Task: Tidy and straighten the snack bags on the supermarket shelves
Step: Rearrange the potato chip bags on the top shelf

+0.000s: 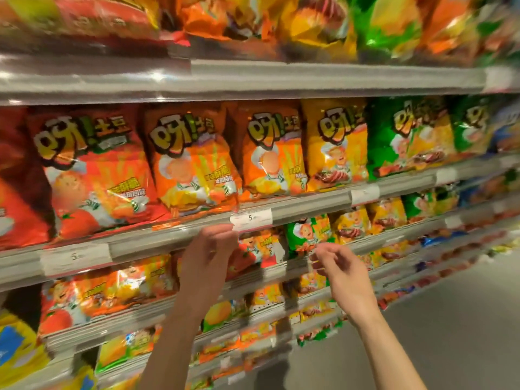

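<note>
A row of large snack bags stands upright on the middle shelf: a red bag (92,175), two orange bags (191,164) (271,156), a yellow bag (336,147) and green bags (405,136). My left hand (209,249) is raised just below that shelf's front rail (168,237), fingers loosely curled, holding nothing. My right hand (337,266) hovers lower and to the right in front of smaller bags (306,235) on the shelf below, fingers loosely bent, empty. The frame is blurred.
A top shelf (253,77) carries more bags overhead. Price tags (250,219) sit on the rails. Lower shelves hold smaller red, orange, yellow and green bags. Grey aisle floor (464,319) lies to the right.
</note>
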Motion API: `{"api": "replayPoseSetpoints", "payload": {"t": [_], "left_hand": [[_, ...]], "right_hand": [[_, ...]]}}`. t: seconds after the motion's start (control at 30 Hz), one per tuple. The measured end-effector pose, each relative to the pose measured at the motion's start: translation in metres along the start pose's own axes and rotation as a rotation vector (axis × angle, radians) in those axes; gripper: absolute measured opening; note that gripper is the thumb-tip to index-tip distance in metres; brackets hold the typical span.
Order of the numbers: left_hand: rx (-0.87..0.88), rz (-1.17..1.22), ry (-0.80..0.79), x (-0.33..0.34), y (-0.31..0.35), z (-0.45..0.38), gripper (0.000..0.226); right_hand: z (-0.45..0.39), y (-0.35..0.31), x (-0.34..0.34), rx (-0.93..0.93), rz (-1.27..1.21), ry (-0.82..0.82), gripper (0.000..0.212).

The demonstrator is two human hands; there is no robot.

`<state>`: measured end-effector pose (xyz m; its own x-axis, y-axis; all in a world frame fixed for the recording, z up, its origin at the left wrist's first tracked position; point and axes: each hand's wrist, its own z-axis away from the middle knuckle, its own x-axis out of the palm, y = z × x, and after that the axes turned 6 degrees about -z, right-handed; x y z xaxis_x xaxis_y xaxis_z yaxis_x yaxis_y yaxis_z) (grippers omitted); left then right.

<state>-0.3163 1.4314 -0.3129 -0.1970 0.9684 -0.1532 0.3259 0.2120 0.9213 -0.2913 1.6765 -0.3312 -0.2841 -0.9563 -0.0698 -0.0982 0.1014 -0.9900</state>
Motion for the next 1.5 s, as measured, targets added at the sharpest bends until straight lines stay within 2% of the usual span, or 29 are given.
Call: {"api": "replayPoseSetpoints", "payload": {"t": [0.1,0.23,0.43,0.53,0.6,0.73,0.8,0.87,0.97,1.03,1.13,1.3,1.5], "left_hand": [[-0.048,0.014,-0.006,0.015,-0.001,-0.01,0.016],[-0.082,0.021,0.03,0.032,0.003,-0.019,0.025],[-0.069,0.093,0.128,0.069,0.021,-0.015,0.026],[-0.082,-0.031,0.251,0.095,0.035,-0.006,0.018],[-0.083,-0.036,0.338,0.113,0.047,-0.002,0.009],[-0.091,-0.065,0.397,0.137,0.069,0.005,0.009],[-0.089,-0.075,0.41,0.138,0.076,0.007,0.009],[-0.067,-0.081,0.415,0.138,0.085,0.006,0.01],[-0.017,-0.073,0.39,0.13,0.101,-0.002,0.011],[0.018,-0.062,0.364,0.123,0.115,-0.011,0.012],[0.117,-0.04,0.348,0.11,0.142,-0.025,0.011],[0.25,-0.129,0.354,0.089,0.182,-0.044,0.011],[0.347,-0.269,0.399,0.079,0.228,-0.068,0.008]], "right_hand": [[-0.015,0.001,-0.009,-0.013,-0.019,-0.008,0.011],[-0.039,0.005,-0.023,-0.052,-0.022,-0.014,0.007],[-0.089,0.01,-0.054,-0.076,-0.075,-0.231,0.009],[-0.119,0.012,-0.074,-0.199,0.102,-0.311,0.029],[-0.132,0.006,-0.087,-0.241,0.186,-0.33,0.023],[-0.154,-0.003,-0.111,-0.316,0.24,-0.402,0.034],[-0.161,-0.005,-0.114,-0.241,0.098,-0.422,0.021],[-0.163,-0.011,-0.116,-0.189,-0.048,-0.431,0.007],[-0.163,-0.029,-0.113,-0.2,-0.15,-0.408,0.006],[-0.16,-0.054,-0.11,-0.26,-0.168,-0.386,0.025],[-0.15,-0.097,-0.107,-0.373,-0.122,-0.351,0.034],[-0.142,-0.157,-0.104,-0.53,-0.085,-0.27,0.007],[-0.149,-0.215,-0.108,-0.629,-0.086,-0.236,0.01]]}}
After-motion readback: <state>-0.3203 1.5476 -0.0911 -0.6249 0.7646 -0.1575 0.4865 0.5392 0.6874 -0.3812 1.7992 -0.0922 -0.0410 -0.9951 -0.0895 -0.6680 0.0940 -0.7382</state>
